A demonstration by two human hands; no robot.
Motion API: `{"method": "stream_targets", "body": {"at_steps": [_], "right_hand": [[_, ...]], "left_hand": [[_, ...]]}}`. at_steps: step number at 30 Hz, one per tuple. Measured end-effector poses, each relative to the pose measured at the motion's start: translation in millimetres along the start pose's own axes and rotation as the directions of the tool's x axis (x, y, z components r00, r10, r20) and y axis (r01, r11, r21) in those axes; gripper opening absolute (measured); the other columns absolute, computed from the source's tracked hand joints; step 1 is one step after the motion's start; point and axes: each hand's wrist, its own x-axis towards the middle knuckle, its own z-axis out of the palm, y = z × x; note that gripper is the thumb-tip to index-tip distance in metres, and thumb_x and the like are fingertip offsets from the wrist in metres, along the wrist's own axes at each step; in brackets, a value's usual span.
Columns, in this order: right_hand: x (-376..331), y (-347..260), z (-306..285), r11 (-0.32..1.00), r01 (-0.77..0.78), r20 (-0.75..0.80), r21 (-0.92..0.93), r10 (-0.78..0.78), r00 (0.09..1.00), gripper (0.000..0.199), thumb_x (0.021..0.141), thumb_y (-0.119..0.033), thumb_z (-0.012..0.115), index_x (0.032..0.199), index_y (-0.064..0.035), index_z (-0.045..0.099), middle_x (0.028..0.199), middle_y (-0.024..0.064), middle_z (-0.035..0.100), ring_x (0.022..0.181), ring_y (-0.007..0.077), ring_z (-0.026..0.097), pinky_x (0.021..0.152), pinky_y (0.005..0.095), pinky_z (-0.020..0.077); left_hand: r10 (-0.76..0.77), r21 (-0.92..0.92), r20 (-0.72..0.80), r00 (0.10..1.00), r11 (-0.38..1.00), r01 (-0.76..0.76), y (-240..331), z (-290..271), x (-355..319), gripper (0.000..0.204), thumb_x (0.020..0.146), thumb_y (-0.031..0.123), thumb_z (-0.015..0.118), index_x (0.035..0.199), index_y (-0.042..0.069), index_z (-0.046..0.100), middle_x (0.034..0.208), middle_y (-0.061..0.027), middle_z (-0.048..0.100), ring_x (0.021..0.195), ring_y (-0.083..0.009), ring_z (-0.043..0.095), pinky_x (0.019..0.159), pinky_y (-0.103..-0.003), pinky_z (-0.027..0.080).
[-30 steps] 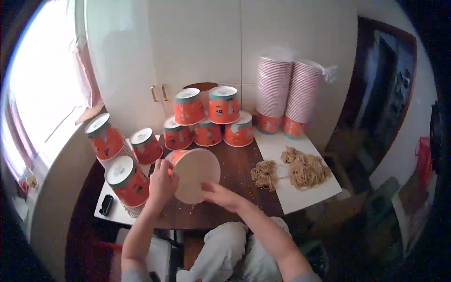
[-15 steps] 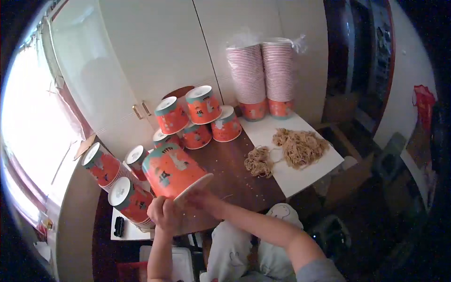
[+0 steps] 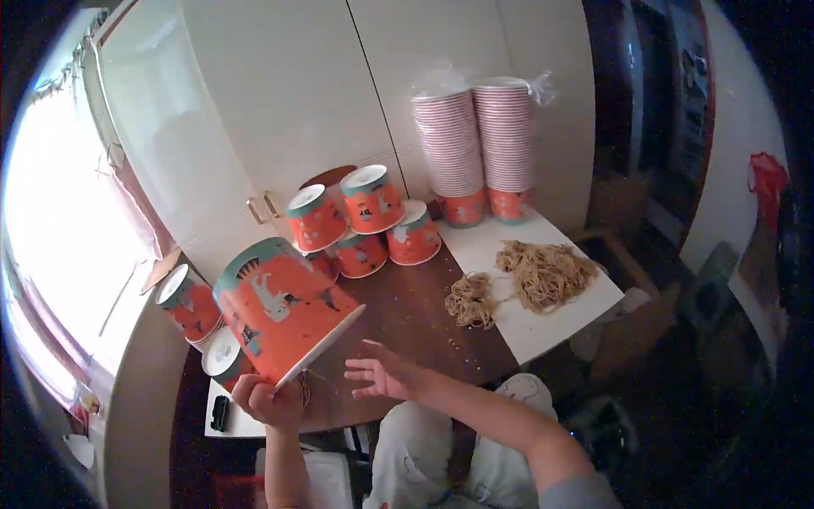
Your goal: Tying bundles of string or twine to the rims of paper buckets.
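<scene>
My left hand point(image 3: 270, 400) grips the rim of a large orange paper tub point(image 3: 284, 305) with a green band and printed figures. The tub is held tilted over the table's near left part, its base up and its mouth toward the lower right. A few thin tan strands point(image 3: 305, 388) show just under its rim. Apart from the tub, to its right, my right hand point(image 3: 381, 373) is open, fingers spread, with nothing in it. What lies inside the tub is hidden.
Upside-down orange tubs point(image 3: 373, 204) are piled at the back. Nested tub stacks point(image 3: 193, 310) stand at left, with a small black object point(image 3: 219, 413) nearby. Two tall plastic-wrapped stacks point(image 3: 449, 144) stand behind a tangled tan strand heap point(image 3: 547, 276) on a white board point(image 3: 534, 339). Crumbs dot the brown tabletop point(image 3: 415, 297).
My left hand has carried the tub slightly left and tilted it. My right hand has come away from the tub's mouth and spread its fingers.
</scene>
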Motion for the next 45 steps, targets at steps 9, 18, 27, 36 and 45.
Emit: {"method": "stream_targets", "body": {"at_steps": [9,18,27,36,45], "right_hand": [[30,56,-16,0.371,0.512,0.36,-0.774,-0.408,0.839,0.071,0.075,-0.034,0.062,0.127,-0.0035,0.024,0.126,0.0122,0.035,0.115,0.0177,0.034,0.093,0.0332,0.0298],[-18,-23,13,0.36,0.428,0.378,-0.829,-0.203,0.903,0.022,0.084,-0.023,0.051,0.099,-0.0061,0.052,0.075,0.0001,0.053,0.065,0.007,0.049,0.059,0.0215,0.0407],[-62,-131,-32,0.77,0.638,0.291,0.0,-0.61,0.737,0.012,0.082,-0.018,0.049,0.092,-0.0113,0.053,0.057,0.0035,0.049,0.041,0.0084,0.033,0.04,0.0193,0.0277],[-45,-123,-11,0.694,0.72,0.332,-0.021,-0.674,0.66,0.042,0.076,0.002,0.047,0.117,-0.008,0.045,0.121,0.0099,0.046,0.085,0.0158,0.057,0.056,0.0205,0.0452],[-5,-73,16,0.199,0.37,0.213,-0.908,-0.541,0.814,0.015,0.083,-0.01,0.051,0.086,-0.0011,0.063,0.072,0.0013,0.061,0.058,0.0065,0.054,0.051,0.02,0.0438]], "left_hand": [[-0.034,-0.079,0.005,0.999,0.996,0.034,0,-4,0,0.027,0.075,0.02,0.06,0.073,0.01,0.035,0.078,-0.0096,0.039,0.061,-0.0216,0.042,0.052,-0.033,0.037],[-0.189,0.038,0.145,0.971,0.982,0.186,-38,0,-2,0.023,0.075,0.018,0.057,0.077,0.005,0.039,0.079,-0.0121,0.041,0.069,-0.0254,0.044,0.058,-0.034,0.038],[-0.682,-0.424,0.562,0.468,0.248,0.871,-66,13,-57,0.016,0.07,-0.008,0.045,0.081,0.003,0.042,0.076,-0.001,0.042,0.067,-0.0084,0.042,0.06,-0.019,0.037],[-0.679,-0.165,0.699,0.223,0.151,0.975,-6,34,-86,0.015,0.071,-0.001,0.052,0.077,0.005,0.04,0.071,0.0009,0.038,0.065,-0.0075,0.038,0.058,-0.021,0.035],[-0.613,-0.125,0.787,-0.074,-0.276,0.953,66,34,-122,0.028,0.07,0.002,0.058,0.082,0.008,0.034,0.077,-0.0034,0.042,0.064,-0.009,0.045,0.051,-0.022,0.041]]}}
